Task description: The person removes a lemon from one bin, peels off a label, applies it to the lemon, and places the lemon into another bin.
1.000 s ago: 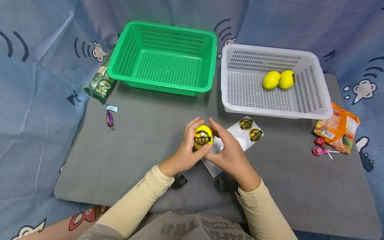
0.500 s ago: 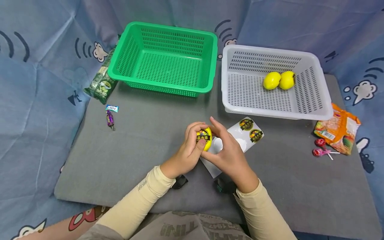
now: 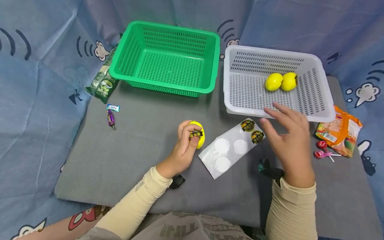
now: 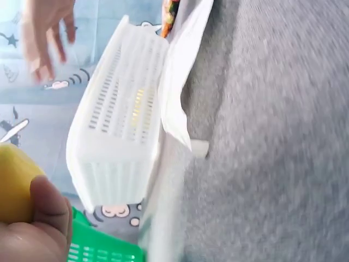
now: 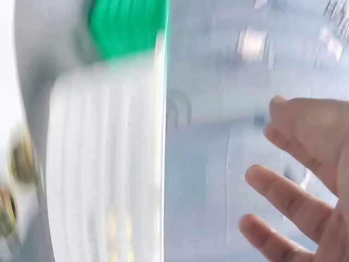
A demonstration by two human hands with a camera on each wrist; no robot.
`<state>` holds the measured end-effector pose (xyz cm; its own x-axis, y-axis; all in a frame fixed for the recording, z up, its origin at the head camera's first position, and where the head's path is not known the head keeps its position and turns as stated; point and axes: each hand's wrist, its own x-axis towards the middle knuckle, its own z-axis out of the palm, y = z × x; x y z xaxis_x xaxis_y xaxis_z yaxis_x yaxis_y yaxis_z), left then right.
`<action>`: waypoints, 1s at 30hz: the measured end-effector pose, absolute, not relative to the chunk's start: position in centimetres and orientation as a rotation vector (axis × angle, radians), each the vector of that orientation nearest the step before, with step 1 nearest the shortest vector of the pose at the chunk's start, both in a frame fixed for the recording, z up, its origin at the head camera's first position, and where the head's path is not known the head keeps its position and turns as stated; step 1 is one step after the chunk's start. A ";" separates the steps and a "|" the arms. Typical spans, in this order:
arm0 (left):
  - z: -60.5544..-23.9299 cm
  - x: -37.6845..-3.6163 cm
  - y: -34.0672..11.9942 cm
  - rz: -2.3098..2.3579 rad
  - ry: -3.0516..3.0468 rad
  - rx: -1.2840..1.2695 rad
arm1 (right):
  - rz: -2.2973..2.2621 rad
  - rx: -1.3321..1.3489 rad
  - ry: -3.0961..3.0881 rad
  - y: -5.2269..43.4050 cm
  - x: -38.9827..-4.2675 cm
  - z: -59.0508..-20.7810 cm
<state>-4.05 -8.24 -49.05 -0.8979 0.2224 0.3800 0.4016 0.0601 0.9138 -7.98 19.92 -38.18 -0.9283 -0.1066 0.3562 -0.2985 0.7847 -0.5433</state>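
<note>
A smooth yellow fruit (image 3: 201, 140) with a round black-and-gold label sits in my left hand (image 3: 181, 153), thumb pressed over the label. That hand hides part of it; the left wrist view shows its yellow side (image 4: 13, 183) behind the thumb. My right hand (image 3: 289, 146) is raised with fingers spread and holds nothing, its fingertips overlapping the front of the white basket (image 3: 249, 91). Two more yellow fruits (image 3: 273, 82) lie inside that basket. Between my hands is a white sticker sheet (image 3: 231, 151), with two labels (image 3: 257, 136) at its far end and several blank circles.
A green basket (image 3: 169, 71) stands at the back left, beside a green snack bag (image 3: 103, 85). Two small wrapped candies (image 3: 111, 119) lie at left. On the right are an orange packet (image 3: 340, 131) and two lollipops (image 3: 321, 154). Patterned cloth hangs behind the grey table.
My right hand has left the fruit and swung right and outward to the white basket's front, uncovering the sticker sheet. My left hand keeps the fruit, now slightly further left.
</note>
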 end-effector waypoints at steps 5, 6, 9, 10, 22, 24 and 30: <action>-49.1 -5.0 -8.5 -1.874 -2.203 -0.676 | 0.773 0.014 -2.763 23.5 -9.4 -39.5; -48.9 -5.5 -8.4 -1.847 -2.200 -0.697 | 0.767 -0.014 -2.792 23.7 -9.6 -40.1; -47.3 -7.7 -7.3 -1.786 -2.168 -0.777 | 0.771 -0.076 -2.845 24.2 -10.2 -41.5; -46.5 -8.8 -6.6 -1.783 -2.155 -0.800 | 0.777 -0.104 -2.854 24.3 -10.3 -41.7; -39.5 -23.0 3.8 -1.693 -2.872 -0.635 | 0.830 -0.111 -2.933 23.3 -11.7 -42.3; -40.3 -23.6 4.4 -1.596 -3.021 -0.648 | 0.836 -0.082 -2.947 23.1 -11.4 -42.5; -42.0 -23.1 2.5 -1.475 -3.178 -0.784 | 0.839 -0.005 -2.979 22.6 -10.2 -43.1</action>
<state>-23.10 2.51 -42.00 -0.8103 0.5457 -0.2136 0.1891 0.5884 0.7861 -10.22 22.60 -43.06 -0.9989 0.0160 0.0437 -0.0092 0.8531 -0.5217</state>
